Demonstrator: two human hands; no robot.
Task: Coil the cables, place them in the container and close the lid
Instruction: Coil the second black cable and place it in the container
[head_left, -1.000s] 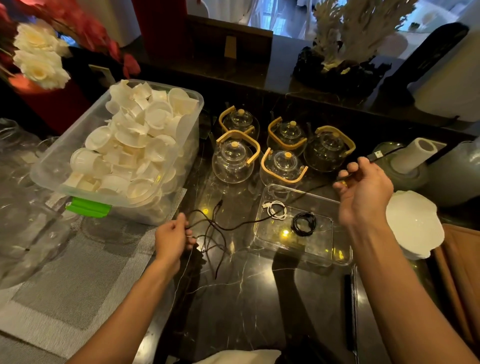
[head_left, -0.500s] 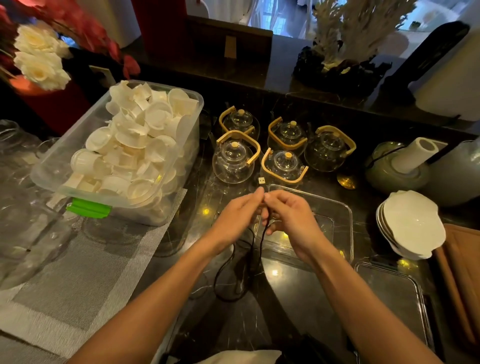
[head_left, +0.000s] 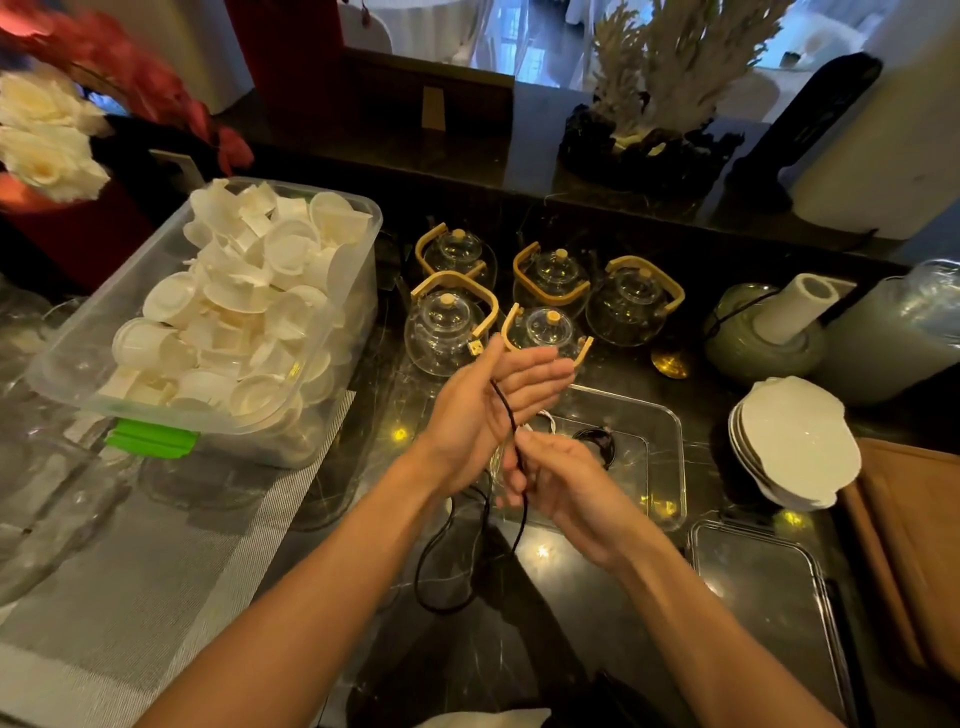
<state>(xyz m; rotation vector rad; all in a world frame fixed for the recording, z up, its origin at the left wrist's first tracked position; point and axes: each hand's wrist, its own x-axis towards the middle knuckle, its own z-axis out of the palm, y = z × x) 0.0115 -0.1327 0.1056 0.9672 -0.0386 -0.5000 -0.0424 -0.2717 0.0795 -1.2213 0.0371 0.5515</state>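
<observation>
coiling a black cable (head_left: 521, 470) over the counter (head_left: 597, 613), in front of the clear container (head_left: 670, 457). left hand (head_left: 485, 415) raised with fingers (head_left: 540, 371) straight and together, serving as a form to wind on; usb plug (head_left: 474, 346) poking up beside the thumb, thumb seemingly trapping that end against the palm, though the grip itself not plainly shown. right hand (head_left: 558, 480) just below, fingers pinching the cable and leading it across the left palm. rest of the cable hanging in a loose loop down to the counter near the left forearm. already inside the container: a small white coil (head_left: 545, 418) and a black coil (head_left: 597, 441), both partly hidden by the hands. lid (head_left: 763, 582) lying flat on the counter to the right, apart from the container. judging by this, middle of the job: two coils stowed, this one barely started, lid not yet on. next move likely calling for a wrap round the left fingers with steady tension, keeping the plug end trapped and drawing slack up from the hanging loop without snagging. compared with half a second ago: fingertips then meeting in a pinch by the plug, left hand now opened flat and lifted, right hand dropped lower along the cable. a second ago: hands wide apart with the cable stretched between them.
</observation>
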